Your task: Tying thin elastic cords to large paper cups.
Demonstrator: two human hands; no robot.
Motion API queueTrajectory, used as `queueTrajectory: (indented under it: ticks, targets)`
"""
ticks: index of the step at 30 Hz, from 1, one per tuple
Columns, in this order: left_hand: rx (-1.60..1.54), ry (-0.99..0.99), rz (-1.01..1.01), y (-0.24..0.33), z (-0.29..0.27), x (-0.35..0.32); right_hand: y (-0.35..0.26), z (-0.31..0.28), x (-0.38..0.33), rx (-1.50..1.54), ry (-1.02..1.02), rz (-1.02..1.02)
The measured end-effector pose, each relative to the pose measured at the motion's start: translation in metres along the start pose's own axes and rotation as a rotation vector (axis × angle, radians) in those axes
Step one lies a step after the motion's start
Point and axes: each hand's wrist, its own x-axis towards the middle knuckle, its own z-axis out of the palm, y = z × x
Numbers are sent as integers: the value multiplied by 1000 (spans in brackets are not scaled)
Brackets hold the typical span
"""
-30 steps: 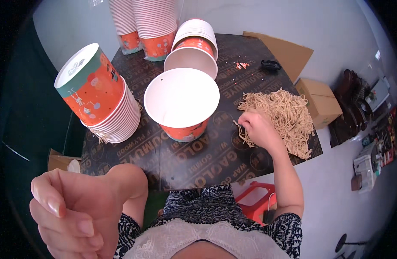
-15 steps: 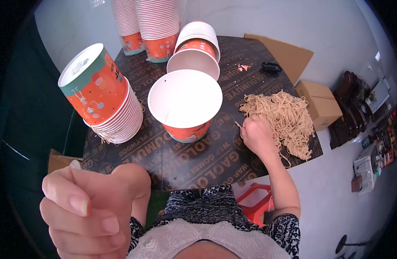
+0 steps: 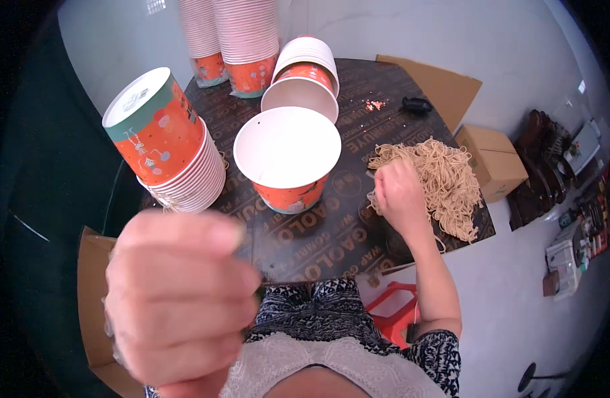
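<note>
My left hand (image 3: 182, 298) is raised close to the camera, blurred, its fingers curled into a fist; whatever may be inside is hidden. At the left edge of a heap of tan cords (image 3: 447, 192), my right hand (image 3: 401, 196) is closed, with a bit of cord showing beside its fingertips. Between the hands an open paper bucket (image 3: 288, 146), white inside and orange outside, stands upright on the dark table (image 3: 305, 245). Left of it, a stack of upturned orange and green buckets (image 3: 162, 146) has cords hanging out at its lower rims.
Tall stacks of paper buckets (image 3: 248, 40) in clear wrap stand at the back. More nested buckets (image 3: 298, 93) lie on their side behind the upright one. A small black object (image 3: 418, 104) and red-white bits (image 3: 374, 105) lie far right. A red stool (image 3: 391, 308) is below the table.
My left hand has turned and moved right, its fingers now closed into a fist. My right hand has shifted slightly, still beside the cord heap. The view has moved a little.
</note>
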Motion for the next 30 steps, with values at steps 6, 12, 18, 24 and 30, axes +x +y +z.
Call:
queueTrajectory:
  ticks: [6,12,18,24,30]
  targets:
    - [130,-474,-96,-9,22,24,-8,-6,0,164,74,27]
    - [124,-561,-663,-16,32,-27,-25,-16,-12,542,42,188]
    - [199,-605,-979,-9,33,-77,-49,-22,-28,791,-67,329]
    - [116,-692,-1244,-6,48,-116,-85,-15,-44,651,-46,-47]
    - [86,-582,-1180,6,45,-132,-87,-15,-47,772,-131,-10]
